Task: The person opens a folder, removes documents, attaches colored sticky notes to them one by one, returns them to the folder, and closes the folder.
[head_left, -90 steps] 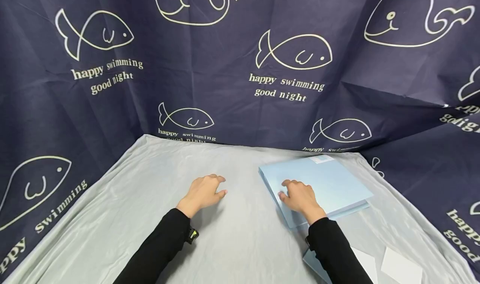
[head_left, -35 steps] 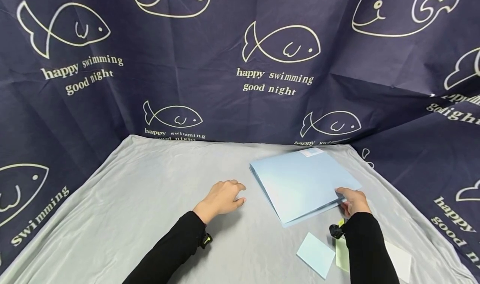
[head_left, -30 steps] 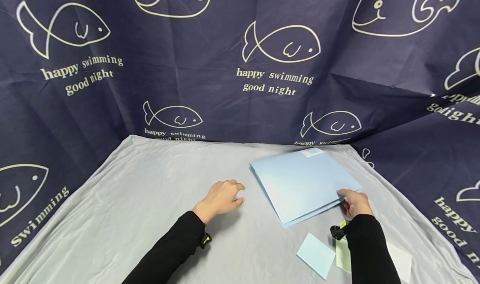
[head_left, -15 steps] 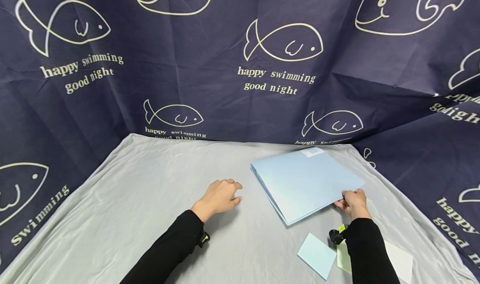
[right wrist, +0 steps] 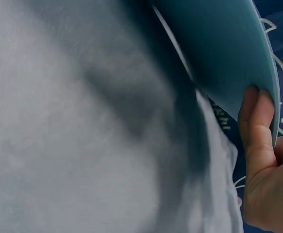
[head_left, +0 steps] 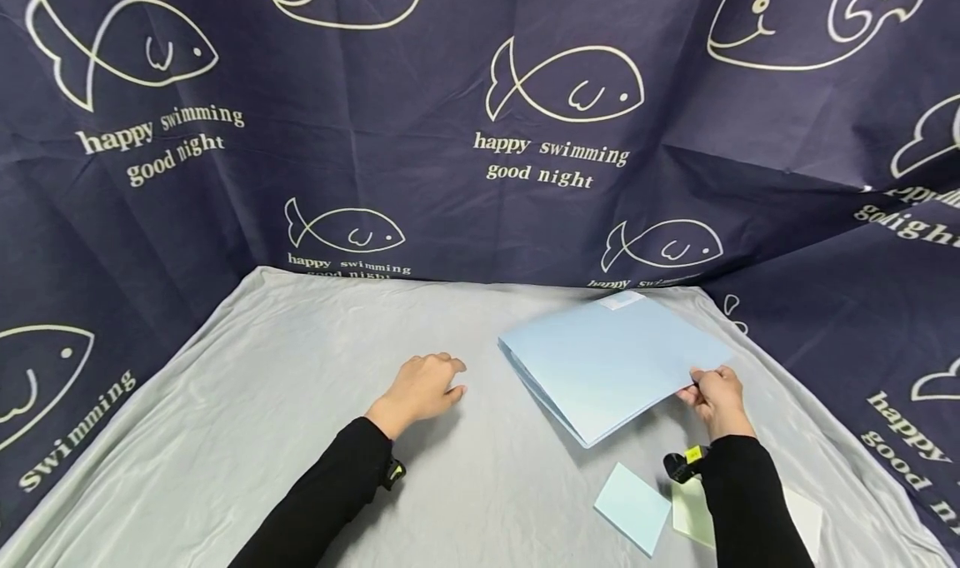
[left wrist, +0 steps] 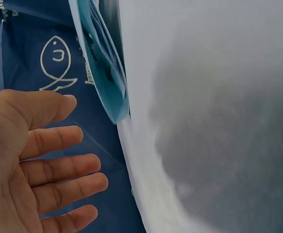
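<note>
A light blue file folder (head_left: 615, 360) with a white label lies at the right of the cloth-covered table, its near right edge lifted off the cloth. My right hand (head_left: 717, 395) pinches that edge, thumb on top and fingers beneath; in the right wrist view the fingers (right wrist: 259, 124) press the underside of the folder (right wrist: 228, 48). To the left of the folder, my left hand (head_left: 422, 386) hovers over the cloth, holding nothing. The left wrist view shows its fingers (left wrist: 66, 187) apart and relaxed, with the folder's spine end (left wrist: 105, 73) beyond them.
Near the front right lie a pale blue sticky-note pad (head_left: 633, 508), a pale green pad (head_left: 692, 511) and a white pad (head_left: 804, 518), the last two partly hidden by the right sleeve. A dark blue fish-print curtain (head_left: 442, 135) surrounds the grey cloth (head_left: 315, 343).
My right hand went from above the folder to its near right edge, gripped it and raised it a little. My left hand moved rightward, then back left slightly.
</note>
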Tool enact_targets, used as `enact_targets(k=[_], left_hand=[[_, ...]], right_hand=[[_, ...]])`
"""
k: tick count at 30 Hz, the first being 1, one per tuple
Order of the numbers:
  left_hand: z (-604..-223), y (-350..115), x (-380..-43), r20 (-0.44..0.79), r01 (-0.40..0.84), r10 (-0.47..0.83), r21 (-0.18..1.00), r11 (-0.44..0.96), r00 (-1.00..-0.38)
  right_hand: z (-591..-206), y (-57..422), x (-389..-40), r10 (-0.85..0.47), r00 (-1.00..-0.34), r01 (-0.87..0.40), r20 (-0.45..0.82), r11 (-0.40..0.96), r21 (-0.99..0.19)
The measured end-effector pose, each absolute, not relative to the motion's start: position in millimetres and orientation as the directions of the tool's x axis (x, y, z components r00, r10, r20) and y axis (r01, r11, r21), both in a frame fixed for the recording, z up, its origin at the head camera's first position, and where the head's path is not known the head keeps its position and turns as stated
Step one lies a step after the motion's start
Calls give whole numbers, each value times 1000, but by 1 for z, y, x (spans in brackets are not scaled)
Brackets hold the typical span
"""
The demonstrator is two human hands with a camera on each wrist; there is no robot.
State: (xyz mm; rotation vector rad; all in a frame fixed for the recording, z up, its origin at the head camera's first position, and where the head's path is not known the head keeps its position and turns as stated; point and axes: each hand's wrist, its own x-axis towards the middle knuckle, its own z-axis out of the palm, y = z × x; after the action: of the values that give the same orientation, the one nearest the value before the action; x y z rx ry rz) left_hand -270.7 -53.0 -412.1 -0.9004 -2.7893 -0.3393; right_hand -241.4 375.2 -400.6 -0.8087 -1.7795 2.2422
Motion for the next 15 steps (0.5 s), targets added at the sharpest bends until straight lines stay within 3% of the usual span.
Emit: enact_targets(k=[8,15], left_hand=[[-409,-75,-269,251,559,513,173,811,-821],[-396,-97,-261,274,551,499,162,819,-822]], right_hand=[[-382,361,-234,320,-899,198,-298,-311,-930],[-367,337,-230,121,-980,115,-158,-299,-947]])
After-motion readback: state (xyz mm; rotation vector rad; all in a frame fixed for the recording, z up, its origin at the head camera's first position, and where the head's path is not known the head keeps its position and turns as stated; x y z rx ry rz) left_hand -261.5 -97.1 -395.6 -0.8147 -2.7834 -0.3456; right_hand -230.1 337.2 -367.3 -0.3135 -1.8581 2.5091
